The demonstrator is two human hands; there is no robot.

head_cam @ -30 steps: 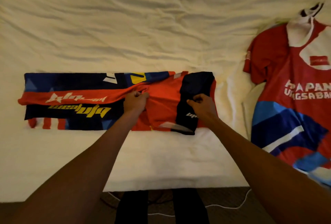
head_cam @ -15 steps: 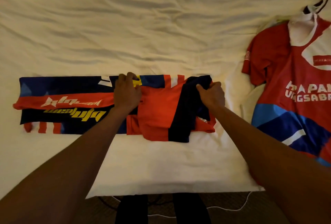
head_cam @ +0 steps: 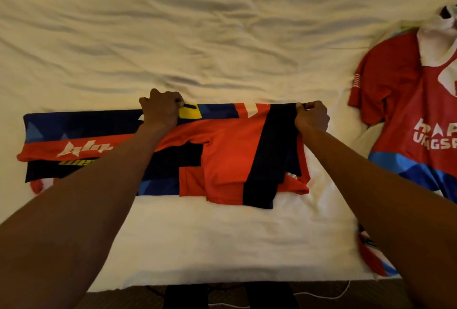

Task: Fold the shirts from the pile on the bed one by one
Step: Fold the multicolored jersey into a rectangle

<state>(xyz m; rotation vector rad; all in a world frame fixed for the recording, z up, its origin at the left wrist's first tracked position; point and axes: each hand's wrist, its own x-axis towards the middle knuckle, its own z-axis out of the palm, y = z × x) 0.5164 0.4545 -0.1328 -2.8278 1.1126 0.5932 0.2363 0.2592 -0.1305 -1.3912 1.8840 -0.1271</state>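
Evidently, the red-and-navy printed jersey shirt (head_cam: 222,157), strip-folded on the cream-sheeted bed (head_cam: 222,36), was pinched along its far edge by the left hand (head_cam: 160,110) and right hand (head_cam: 312,116) (probably limp and slippery, best held at corners).

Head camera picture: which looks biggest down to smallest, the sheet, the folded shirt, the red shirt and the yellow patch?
1. Biggest by far: sheet.
2. Unsure between folded shirt and red shirt: arms cover one and the picture's edge cuts off the other.
3. Smallest: yellow patch.
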